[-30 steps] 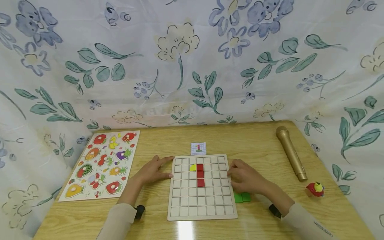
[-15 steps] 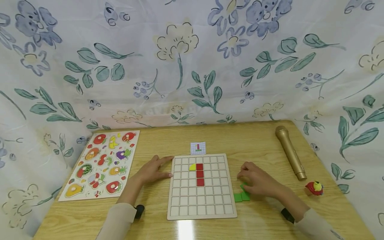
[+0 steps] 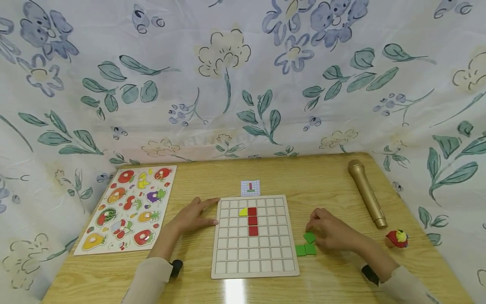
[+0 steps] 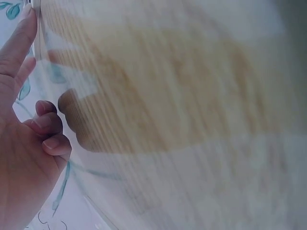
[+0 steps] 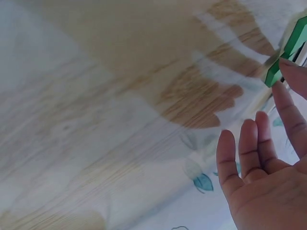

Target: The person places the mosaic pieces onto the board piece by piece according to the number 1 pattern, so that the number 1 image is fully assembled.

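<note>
- Resting at the left edge of the grid board (image 3: 271,243), the left hand (image 3: 191,216) has its thumb and index finger stretched out and spread apart, tips at the rim; it grips nothing. The other fingers look bent in the left wrist view.
- Right hand (image 3: 334,231): to the right of the board, fingers relaxed, thumb and index finger at a tilted-round green tile (image 3: 309,237) lying on the counter (image 3: 326,181). Whether they touch it or sit just beside it cannot be told. The remaining fingers extend nearly straight in the right wrist view.
- Two square green tiles (image 3: 301,250) lie side by side just beside the board's right edge, nearer the person than the turned one.
- Three red tiles (image 3: 252,220) form a column in the board's fourth column, second to fourth rows from the far side.
- One yellow piece (image 3: 243,212), a corner rounded, sits left of the farthest red tile.
- Small card (image 3: 250,188) printed with a coloured grid: just beyond the board's far edge.
- Fruit puzzle (image 3: 130,203): far left.
- Gold microphone (image 3: 367,194) and red toy (image 3: 397,239): right side.
</note>
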`<action>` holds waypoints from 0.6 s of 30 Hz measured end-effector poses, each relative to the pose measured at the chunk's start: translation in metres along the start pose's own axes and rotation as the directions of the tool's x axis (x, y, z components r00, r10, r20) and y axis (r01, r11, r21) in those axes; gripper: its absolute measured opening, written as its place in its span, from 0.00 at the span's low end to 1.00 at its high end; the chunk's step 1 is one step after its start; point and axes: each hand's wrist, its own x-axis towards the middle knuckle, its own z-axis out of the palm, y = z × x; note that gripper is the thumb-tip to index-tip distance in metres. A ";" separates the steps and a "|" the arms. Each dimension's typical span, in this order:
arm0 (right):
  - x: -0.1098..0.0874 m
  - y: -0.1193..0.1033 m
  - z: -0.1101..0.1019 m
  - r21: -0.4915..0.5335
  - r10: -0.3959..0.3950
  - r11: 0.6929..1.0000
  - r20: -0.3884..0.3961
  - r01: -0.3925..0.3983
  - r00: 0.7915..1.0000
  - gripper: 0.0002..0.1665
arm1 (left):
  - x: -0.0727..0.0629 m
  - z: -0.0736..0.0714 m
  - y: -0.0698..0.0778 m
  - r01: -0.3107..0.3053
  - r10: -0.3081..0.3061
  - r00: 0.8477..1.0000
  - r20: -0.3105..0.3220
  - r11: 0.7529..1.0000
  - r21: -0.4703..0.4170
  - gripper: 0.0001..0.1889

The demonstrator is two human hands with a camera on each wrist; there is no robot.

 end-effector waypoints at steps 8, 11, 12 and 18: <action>0.000 0.000 0.002 -0.011 0.007 1.000 -0.017 -0.007 1.000 0.16 | 0.000 0.000 -0.001 -0.007 0.007 1.000 0.000 1.000 0.002 0.41; 0.000 0.001 0.004 -0.038 -0.006 0.999 -0.033 0.005 0.999 0.15 | 0.000 0.001 -0.002 -0.005 0.005 1.000 -0.001 1.000 -0.002 0.41; 0.000 0.001 0.004 -0.053 -0.011 0.999 -0.041 0.009 0.999 0.14 | 0.000 0.001 -0.002 -0.005 0.005 1.000 -0.002 1.000 -0.003 0.41; 0.001 0.003 0.008 -0.104 -0.040 0.994 -0.076 0.032 0.996 0.13 | 0.000 0.001 -0.002 -0.005 0.005 1.000 0.001 1.000 -0.005 0.41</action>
